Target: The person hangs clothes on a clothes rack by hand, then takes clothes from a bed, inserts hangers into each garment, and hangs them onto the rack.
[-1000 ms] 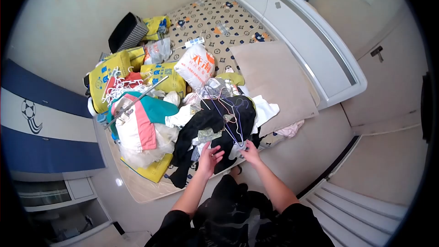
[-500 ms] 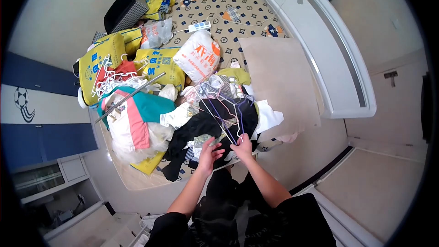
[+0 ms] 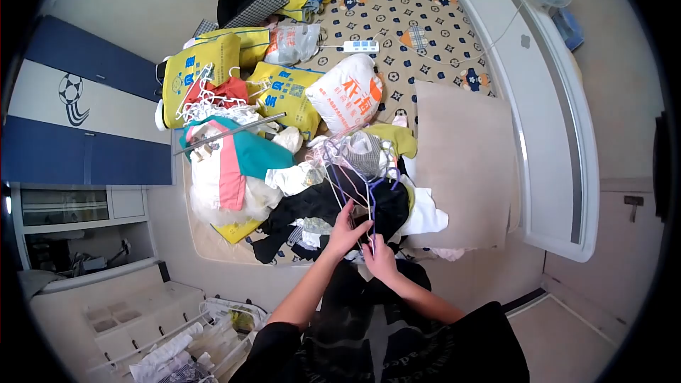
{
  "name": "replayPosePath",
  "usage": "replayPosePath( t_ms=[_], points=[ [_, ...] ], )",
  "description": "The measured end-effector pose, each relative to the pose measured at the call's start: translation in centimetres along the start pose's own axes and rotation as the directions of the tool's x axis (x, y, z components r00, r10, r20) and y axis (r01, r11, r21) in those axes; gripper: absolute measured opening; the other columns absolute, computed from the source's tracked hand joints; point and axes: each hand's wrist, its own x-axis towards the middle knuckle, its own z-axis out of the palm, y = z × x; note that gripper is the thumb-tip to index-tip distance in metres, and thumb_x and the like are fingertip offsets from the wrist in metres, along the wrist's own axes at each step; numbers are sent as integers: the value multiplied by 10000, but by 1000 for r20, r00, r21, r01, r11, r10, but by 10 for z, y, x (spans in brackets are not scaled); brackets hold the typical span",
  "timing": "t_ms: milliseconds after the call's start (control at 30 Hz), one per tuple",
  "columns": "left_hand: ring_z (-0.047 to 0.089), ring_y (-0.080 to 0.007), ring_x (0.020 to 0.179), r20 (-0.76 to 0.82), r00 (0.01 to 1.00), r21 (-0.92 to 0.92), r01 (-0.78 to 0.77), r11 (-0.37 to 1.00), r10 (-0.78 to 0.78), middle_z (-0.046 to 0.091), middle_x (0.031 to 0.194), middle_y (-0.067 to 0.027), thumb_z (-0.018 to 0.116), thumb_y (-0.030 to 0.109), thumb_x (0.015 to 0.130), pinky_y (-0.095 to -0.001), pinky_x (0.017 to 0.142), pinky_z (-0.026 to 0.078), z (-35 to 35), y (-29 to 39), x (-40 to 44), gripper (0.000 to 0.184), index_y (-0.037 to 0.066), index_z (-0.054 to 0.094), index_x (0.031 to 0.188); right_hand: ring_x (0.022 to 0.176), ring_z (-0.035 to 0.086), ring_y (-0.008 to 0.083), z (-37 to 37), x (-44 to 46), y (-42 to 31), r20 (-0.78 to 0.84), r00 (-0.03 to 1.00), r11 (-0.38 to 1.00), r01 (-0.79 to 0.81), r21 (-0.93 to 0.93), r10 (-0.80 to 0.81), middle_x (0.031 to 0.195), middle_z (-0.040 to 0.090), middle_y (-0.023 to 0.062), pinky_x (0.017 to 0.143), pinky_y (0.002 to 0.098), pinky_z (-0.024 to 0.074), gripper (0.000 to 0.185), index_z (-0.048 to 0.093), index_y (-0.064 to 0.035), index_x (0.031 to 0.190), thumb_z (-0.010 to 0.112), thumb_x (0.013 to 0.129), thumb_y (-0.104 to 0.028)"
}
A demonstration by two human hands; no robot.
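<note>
Several clothes hangers (image 3: 372,202), purple, pink and white, are bunched in front of my body, over dark clothing. My right hand (image 3: 381,261) is closed around their lower end. Just above it, my left hand (image 3: 345,234) grips the same bundle from the left side, fingers wrapped partly behind it. The far ends of the hangers reach over a heap with a black garment (image 3: 301,206), a white cloth (image 3: 425,214) and an olive-green cloth (image 3: 397,139). Parts of the hangers inside my hands are hidden.
Left on the bed lie a teal, pink and white garment (image 3: 230,170), a metal rod (image 3: 248,128), white hangers (image 3: 213,110) and yellow bags (image 3: 206,71). Behind are a white bag (image 3: 347,96), a power strip (image 3: 360,46) and a dark box (image 3: 252,3). A beige mat (image 3: 464,170) lies right.
My left hand has moved right and up from open air onto the hangers and closed on them. My right hand has moved slightly lower, still holding them. The camera view has shifted.
</note>
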Motion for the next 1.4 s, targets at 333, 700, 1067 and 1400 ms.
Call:
replayPosePath(
  t_ms=[333, 700, 1067, 1400],
  points=[
    [665, -345, 980, -100, 945, 576, -201, 792, 313, 717, 1015, -140, 604, 185, 937, -446, 1055, 404, -21, 5, -13, 225, 42, 710, 1074, 894, 610, 114, 7, 10, -20, 458, 889, 598, -357, 718, -19, 1201, 592, 61, 766, 270, 515, 643, 293, -158, 1522, 609, 965, -107],
    [539, -409, 1270, -56, 937, 538, -262, 801, 344, 658, 1210, -229, 558, 189, 987, -437, 1014, 467, -75, 24, -61, 332, 25, 639, 1264, 742, 565, 77, 39, 47, -60, 476, 880, 743, -328, 583, 15, 906, 615, -11, 666, 228, 470, 214, 569, -69, 1220, 527, 1022, -140],
    [650, -179, 737, -279, 925, 418, -124, 900, 257, 679, 858, -97, 515, 93, 1007, -301, 697, 513, -104, 48, -53, 252, 57, 615, 1235, 601, 607, 106, 33, 48, -36, 357, 910, 752, -384, 536, 210, 742, 597, 11, 539, 236, 489, 142, 592, -54, 960, 548, 1013, -179],
    [446, -33, 686, -316, 929, 185, -138, 973, 192, 597, 797, 60, 540, 214, 1042, -206, 610, 361, -154, 53, -36, 270, 4, 699, 1099, 411, 397, 100, -40, 45, 34, 61, 902, 710, -377, 594, 427, 601, 411, -22, 376, 279, 332, 122, 559, -102, 924, 501, 1008, -168]
  ],
)
